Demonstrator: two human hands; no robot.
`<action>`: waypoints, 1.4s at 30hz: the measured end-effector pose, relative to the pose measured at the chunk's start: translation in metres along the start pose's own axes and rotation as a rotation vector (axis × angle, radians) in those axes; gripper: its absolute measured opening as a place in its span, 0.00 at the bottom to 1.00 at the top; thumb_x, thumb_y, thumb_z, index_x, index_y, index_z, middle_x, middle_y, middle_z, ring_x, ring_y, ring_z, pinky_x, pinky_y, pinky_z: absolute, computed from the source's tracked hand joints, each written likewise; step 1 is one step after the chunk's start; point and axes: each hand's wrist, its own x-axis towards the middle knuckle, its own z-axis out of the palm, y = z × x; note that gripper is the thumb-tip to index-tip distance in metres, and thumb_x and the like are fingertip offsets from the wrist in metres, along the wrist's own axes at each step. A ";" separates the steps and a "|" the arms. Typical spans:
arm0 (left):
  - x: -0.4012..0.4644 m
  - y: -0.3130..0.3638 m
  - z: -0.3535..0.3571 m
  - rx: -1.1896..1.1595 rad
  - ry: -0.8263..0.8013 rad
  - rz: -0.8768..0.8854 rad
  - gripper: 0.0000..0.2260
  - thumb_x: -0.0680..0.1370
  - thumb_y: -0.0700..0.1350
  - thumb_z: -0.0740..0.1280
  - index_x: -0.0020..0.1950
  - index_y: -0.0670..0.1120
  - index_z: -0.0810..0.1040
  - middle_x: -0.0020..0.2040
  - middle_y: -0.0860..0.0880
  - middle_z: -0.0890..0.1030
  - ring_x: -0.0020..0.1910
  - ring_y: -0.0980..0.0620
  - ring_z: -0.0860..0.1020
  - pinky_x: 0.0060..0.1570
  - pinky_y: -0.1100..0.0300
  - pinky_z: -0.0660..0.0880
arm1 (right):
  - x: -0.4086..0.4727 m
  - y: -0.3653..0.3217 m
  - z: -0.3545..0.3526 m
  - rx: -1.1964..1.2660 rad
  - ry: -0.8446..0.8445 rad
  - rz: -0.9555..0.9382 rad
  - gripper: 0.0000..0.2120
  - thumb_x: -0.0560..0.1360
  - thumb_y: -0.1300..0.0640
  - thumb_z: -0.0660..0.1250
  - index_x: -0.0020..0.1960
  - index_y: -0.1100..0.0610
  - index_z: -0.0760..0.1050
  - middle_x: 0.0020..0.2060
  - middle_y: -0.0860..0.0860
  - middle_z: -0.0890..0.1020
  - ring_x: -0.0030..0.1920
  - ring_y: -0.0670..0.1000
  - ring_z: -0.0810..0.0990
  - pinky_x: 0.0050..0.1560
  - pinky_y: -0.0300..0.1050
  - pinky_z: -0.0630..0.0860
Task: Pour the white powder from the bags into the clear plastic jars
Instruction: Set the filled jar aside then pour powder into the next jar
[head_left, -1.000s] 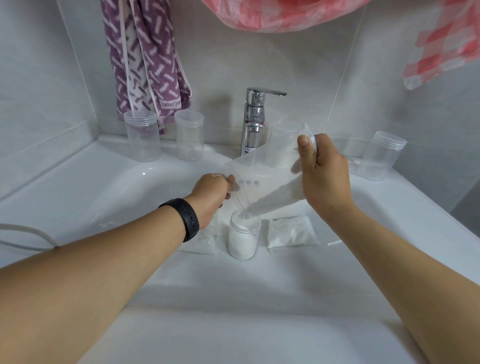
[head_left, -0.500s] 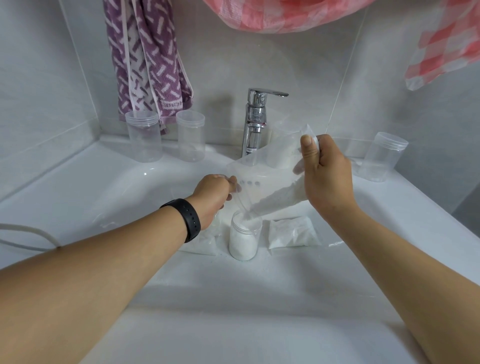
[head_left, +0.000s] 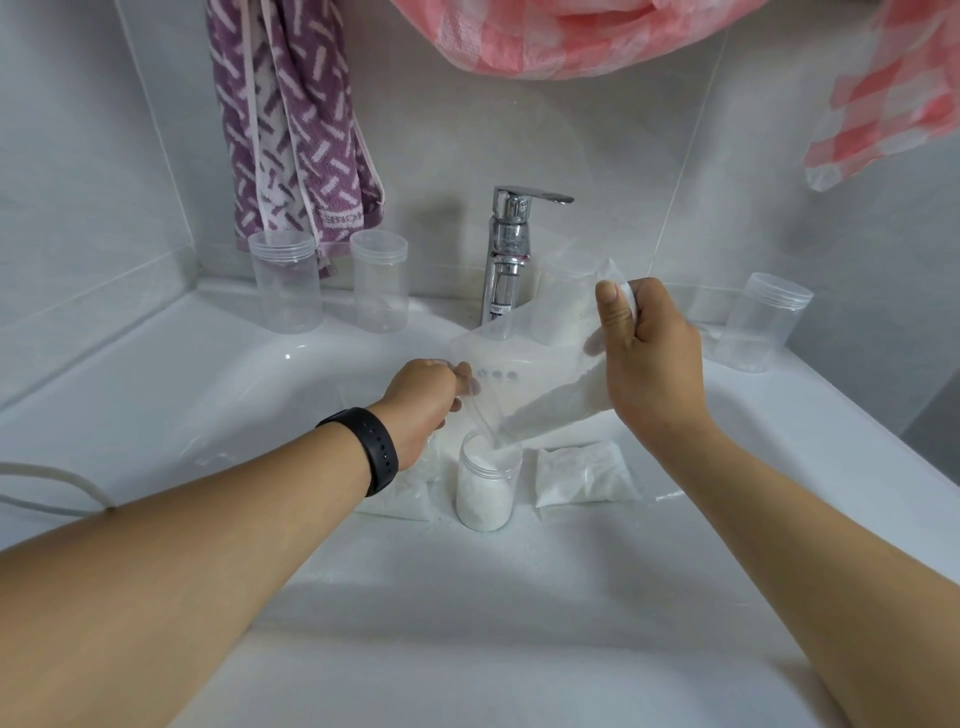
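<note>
Little has shifted: right hand (head_left: 652, 364) still grips the tilted bag (head_left: 540, 374), left hand (head_left: 423, 400) pinching its mouth above the jar (head_left: 487, 483).

Grey tiled walls (head_left: 519, 130) behind a white basin (head_left: 156, 374).

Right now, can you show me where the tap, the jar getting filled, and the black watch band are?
tap (head_left: 506, 244): head view, on its shiny upright body.
jar getting filled (head_left: 485, 496): head view, on its powder-filled side.
black watch band (head_left: 376, 449): head view, on the strap across the left wrist.
</note>
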 end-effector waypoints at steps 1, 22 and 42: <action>0.000 0.001 0.000 -0.003 -0.001 -0.003 0.11 0.84 0.44 0.62 0.42 0.48 0.76 0.55 0.49 0.81 0.49 0.51 0.75 0.50 0.56 0.70 | 0.000 0.000 0.000 -0.001 0.000 0.000 0.19 0.83 0.38 0.56 0.50 0.54 0.72 0.34 0.47 0.83 0.37 0.45 0.79 0.36 0.45 0.71; 0.002 -0.003 -0.001 0.014 0.006 0.009 0.10 0.83 0.45 0.63 0.43 0.47 0.78 0.53 0.49 0.82 0.48 0.51 0.77 0.49 0.56 0.70 | -0.001 0.002 0.003 0.016 0.009 0.011 0.20 0.84 0.38 0.54 0.49 0.53 0.72 0.33 0.47 0.83 0.38 0.45 0.79 0.36 0.44 0.70; -0.001 -0.001 0.000 -0.010 0.000 0.006 0.08 0.83 0.43 0.63 0.44 0.48 0.77 0.51 0.51 0.81 0.45 0.53 0.76 0.46 0.58 0.70 | 0.000 0.003 0.003 0.021 0.030 0.018 0.22 0.85 0.39 0.52 0.49 0.54 0.74 0.33 0.47 0.83 0.37 0.44 0.78 0.35 0.41 0.71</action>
